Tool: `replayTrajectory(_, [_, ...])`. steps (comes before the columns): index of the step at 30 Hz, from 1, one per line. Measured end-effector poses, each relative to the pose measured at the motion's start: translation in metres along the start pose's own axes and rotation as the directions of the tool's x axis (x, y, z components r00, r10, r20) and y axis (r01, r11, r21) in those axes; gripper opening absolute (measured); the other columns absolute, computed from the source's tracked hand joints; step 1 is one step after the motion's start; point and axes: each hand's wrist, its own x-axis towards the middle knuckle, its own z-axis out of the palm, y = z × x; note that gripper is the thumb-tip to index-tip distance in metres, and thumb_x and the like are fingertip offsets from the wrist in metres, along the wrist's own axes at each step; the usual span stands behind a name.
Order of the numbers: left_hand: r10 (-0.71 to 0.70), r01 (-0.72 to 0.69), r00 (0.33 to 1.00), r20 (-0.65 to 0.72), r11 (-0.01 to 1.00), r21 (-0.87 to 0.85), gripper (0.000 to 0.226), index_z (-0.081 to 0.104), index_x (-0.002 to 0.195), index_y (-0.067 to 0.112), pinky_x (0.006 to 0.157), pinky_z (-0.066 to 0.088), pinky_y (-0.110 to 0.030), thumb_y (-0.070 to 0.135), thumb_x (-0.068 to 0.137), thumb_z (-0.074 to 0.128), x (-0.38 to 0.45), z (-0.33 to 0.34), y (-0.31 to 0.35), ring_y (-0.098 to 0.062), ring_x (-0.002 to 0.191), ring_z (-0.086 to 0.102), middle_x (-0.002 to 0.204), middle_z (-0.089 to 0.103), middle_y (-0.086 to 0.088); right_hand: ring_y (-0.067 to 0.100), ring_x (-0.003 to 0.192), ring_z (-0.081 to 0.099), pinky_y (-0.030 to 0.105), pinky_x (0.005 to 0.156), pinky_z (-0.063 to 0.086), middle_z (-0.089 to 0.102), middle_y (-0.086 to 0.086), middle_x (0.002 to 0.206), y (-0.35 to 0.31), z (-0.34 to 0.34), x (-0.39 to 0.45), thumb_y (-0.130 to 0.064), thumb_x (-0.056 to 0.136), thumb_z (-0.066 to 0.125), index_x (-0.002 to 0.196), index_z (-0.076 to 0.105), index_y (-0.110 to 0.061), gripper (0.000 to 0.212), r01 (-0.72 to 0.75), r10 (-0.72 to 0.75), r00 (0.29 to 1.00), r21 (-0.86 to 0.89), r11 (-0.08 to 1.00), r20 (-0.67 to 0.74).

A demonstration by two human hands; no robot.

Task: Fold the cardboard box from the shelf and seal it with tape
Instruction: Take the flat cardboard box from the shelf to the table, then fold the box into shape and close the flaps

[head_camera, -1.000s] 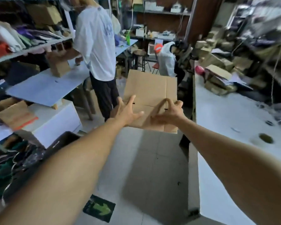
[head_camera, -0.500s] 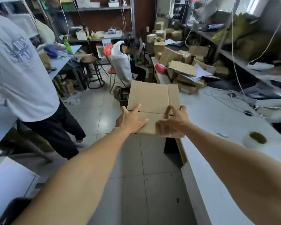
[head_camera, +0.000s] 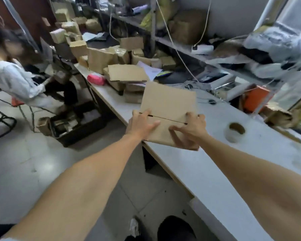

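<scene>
Above the near edge of the white table (head_camera: pixel 189 169), your two hands hold one flat cardboard box (head_camera: pixel 169 103). Your left hand (head_camera: pixel 141 125) and right hand (head_camera: pixel 189 130) each pinch it, thumbs on top. One tape roll (head_camera: pixel 235 132) lies on the table, right of the box.

A long pale counter (head_camera: pixel 207 171) runs along the right over a grey tiled floor (head_camera: pixel 24 162). Cluttered metal shelves (head_camera: pixel 189 47) stand behind it, cords hanging. At left a seated person (head_camera: pixel 16 79) faces piled brown cartons (head_camera: pixel 101 58); a dark crate (head_camera: pixel 76 122) sits below.

Two hands — left hand (head_camera: pixel 142 124), right hand (head_camera: pixel 189 129) — one flat cardboard box (head_camera: pixel 167 108), one tape roll (head_camera: pixel 235 132), perhaps a dozen blurred cartons (head_camera: pixel 101 58).
</scene>
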Motion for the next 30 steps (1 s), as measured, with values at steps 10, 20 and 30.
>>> replayTrajectory(10, [0.866, -0.921, 0.385, 0.32, 0.341, 0.186, 0.059, 0.045, 0.141, 0.022, 0.053, 0.047, -0.037, 0.049, 0.09, 0.054, 0.15, 0.007, 0.076, -0.031, 0.061, 0.059, 0.086, 0.057, -0.013, 0.024, 0.123, 0.048, 0.038, 0.1, 0.042, 0.045, 0.008, 0.139, 0.028, -0.102, 0.087, -0.066, 0.077, 0.067, 0.144, 0.037, -0.019, 0.087, -0.07, 0.254, 0.888, 0.433, 0.899, -0.383])
replayTrajectory(20, [0.972, -0.971, 0.151, 0.18, 0.111, 0.213, 0.039, 0.055, 0.069, 0.011, 0.037, 0.029, -0.025, 0.049, 0.077, 0.065, 0.21, 0.055, 0.084, -0.027, 0.04, 0.053, 0.058, 0.056, -0.003, 0.016, 0.073, 0.06, 0.034, 0.07, 0.05, 0.062, -0.007, 0.067, 0.071, -0.057, 0.053, -0.052, 0.079, 0.072, 0.068, 0.067, -0.017, 0.036, -0.153, 0.195, 0.879, 0.13, 0.98, -0.435])
replayTrajectory(30, [0.4, -0.074, 0.828, 0.394, 0.773, -0.63, 0.093, 0.046, 0.138, 0.028, 0.1, 0.049, -0.037, 0.051, 0.056, 0.086, 0.212, 0.078, 0.039, -0.019, 0.118, 0.055, 0.128, 0.058, -0.001, 0.013, 0.108, 0.059, 0.031, 0.093, 0.047, 0.062, -0.016, 0.106, 0.058, -0.023, 0.026, -0.035, 0.079, 0.079, 0.118, 0.057, -0.03, 0.045, -0.193, 0.572, 0.694, 0.652, 0.733, -0.438])
